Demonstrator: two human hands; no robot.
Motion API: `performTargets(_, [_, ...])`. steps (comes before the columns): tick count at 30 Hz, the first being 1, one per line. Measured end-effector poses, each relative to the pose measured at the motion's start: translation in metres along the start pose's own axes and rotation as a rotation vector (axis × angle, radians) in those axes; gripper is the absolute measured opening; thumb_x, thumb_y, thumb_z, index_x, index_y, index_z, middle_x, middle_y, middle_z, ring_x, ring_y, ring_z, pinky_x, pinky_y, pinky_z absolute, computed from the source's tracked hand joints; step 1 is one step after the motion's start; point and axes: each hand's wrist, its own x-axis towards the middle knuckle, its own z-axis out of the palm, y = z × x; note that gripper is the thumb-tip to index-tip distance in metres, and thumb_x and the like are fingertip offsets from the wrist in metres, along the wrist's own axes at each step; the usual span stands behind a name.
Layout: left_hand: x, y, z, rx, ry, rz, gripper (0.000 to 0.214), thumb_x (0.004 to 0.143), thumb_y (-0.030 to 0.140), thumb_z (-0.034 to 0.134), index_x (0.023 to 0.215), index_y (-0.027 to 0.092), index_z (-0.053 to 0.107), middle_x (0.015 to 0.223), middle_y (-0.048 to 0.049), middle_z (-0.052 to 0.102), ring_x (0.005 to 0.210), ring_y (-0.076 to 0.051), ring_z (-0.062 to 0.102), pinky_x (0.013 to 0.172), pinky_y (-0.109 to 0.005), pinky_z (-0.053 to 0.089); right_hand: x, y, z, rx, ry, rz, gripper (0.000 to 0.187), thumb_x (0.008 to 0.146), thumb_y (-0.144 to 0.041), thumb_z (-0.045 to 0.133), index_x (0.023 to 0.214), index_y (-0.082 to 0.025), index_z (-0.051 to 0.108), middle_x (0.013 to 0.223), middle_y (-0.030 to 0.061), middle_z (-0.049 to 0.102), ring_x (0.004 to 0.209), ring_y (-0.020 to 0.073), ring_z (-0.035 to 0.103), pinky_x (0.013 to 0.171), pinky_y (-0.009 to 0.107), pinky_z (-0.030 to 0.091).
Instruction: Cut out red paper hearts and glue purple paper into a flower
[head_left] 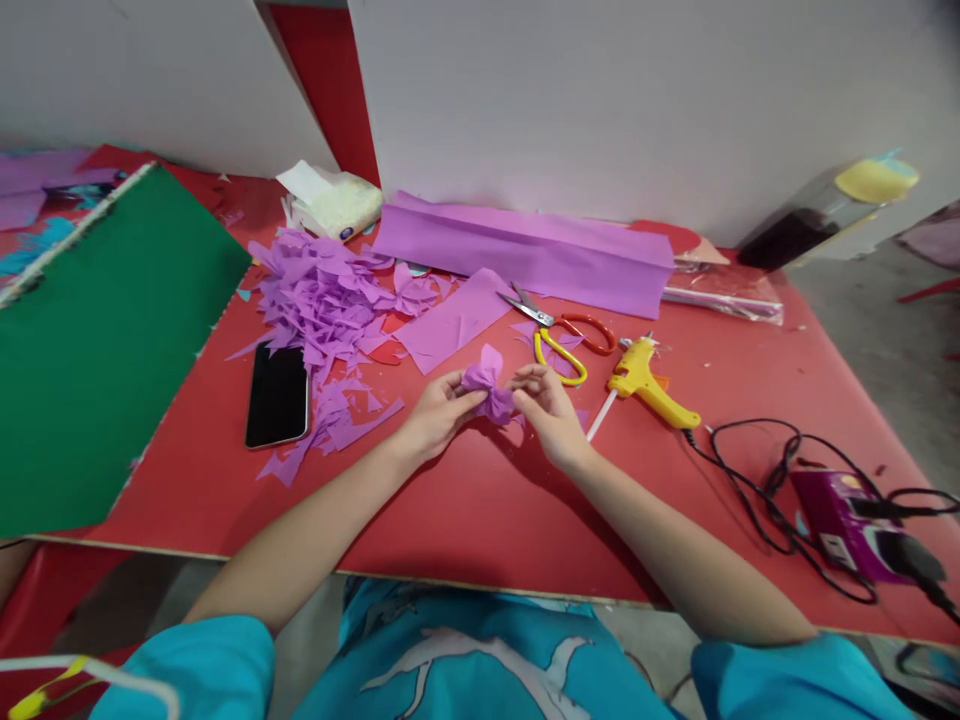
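A purple paper flower (491,385) is held just above the red table, in front of my body. My left hand (442,412) pinches it from the left between thumb and fingers. On the other side, my right hand (551,412) has its thumb and curled fingers at the flower's right petals. Behind the hands lie scissors (559,325) with one red and one yellow handle, blades pointing to the upper left. A strip of purple paper (457,320) lies flat beside them. To the right of my right hand rests a yellow hot glue gun (649,385) with a white glue stick.
A heap of purple paper scraps (322,290) partly covers a black phone (277,395) on the left. Further left lies a green board (112,350). Folded purple paper (525,250), a tissue pack (337,205) and a bottle (825,210) stand behind. Cables run to a purple power box (847,520).
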Motion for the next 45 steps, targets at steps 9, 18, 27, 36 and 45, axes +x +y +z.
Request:
performTargets(9, [0.001, 0.000, -0.002, 0.168, 0.003, -0.048, 0.025, 0.059, 0.018, 0.070, 0.082, 0.012, 0.060, 0.079, -0.0034, 0.065, 0.073, -0.013, 0.061, 0.072, -0.027, 0.048, -0.002, 0.007, -0.007, -0.277, 0.121, -0.027, 0.027, 0.074, -0.026, 0.057, 0.097, -0.022, 0.045, 0.082, 0.0023, 0.062, 0.077, 0.0165, 0.062, 0.072, 0.035, 0.049])
performTargets(18, [0.001, 0.001, -0.009, 0.567, -0.028, 0.131, 0.020, 0.068, 0.029, 0.067, 0.076, 0.013, 0.061, 0.071, 0.0002, 0.060, 0.066, -0.010, 0.054, 0.066, -0.024, 0.043, -0.002, -0.009, -0.015, -0.548, -0.044, -0.210, 0.018, 0.076, -0.019, 0.053, 0.094, -0.021, 0.054, 0.085, 0.0052, 0.068, 0.077, 0.0201, 0.065, 0.069, 0.036, 0.052])
performTargets(27, [-0.005, 0.008, -0.001, 0.676, -0.114, 0.122, 0.023, 0.067, 0.022, 0.064, 0.088, 0.013, 0.059, 0.085, -0.0033, 0.064, 0.076, -0.014, 0.057, 0.072, -0.025, 0.043, -0.003, -0.006, -0.012, -0.446, 0.071, -0.129, 0.015, 0.079, -0.020, 0.052, 0.094, -0.020, 0.051, 0.078, 0.0044, 0.067, 0.066, 0.0159, 0.062, 0.061, 0.031, 0.050])
performTargets(36, [-0.005, -0.002, -0.006, 0.584, -0.178, 0.027, 0.024, 0.076, 0.035, 0.057, 0.077, 0.011, 0.059, 0.067, -0.0025, 0.060, 0.059, -0.011, 0.053, 0.058, -0.024, 0.042, -0.005, -0.009, -0.011, -0.555, 0.000, -0.205, 0.008, 0.079, -0.020, 0.050, 0.086, -0.021, 0.054, 0.082, 0.0040, 0.068, 0.066, 0.0155, 0.062, 0.061, 0.030, 0.050])
performTargets(45, [-0.005, 0.000, -0.002, 0.600, -0.065, 0.141, 0.021, 0.077, 0.028, 0.055, 0.093, 0.015, 0.055, 0.090, -0.0058, 0.061, 0.081, -0.015, 0.059, 0.075, -0.029, 0.046, -0.003, -0.002, -0.009, -0.505, 0.038, -0.016, 0.011, 0.078, -0.025, 0.051, 0.087, -0.019, 0.054, 0.068, 0.0015, 0.062, 0.055, 0.0143, 0.056, 0.052, 0.028, 0.046])
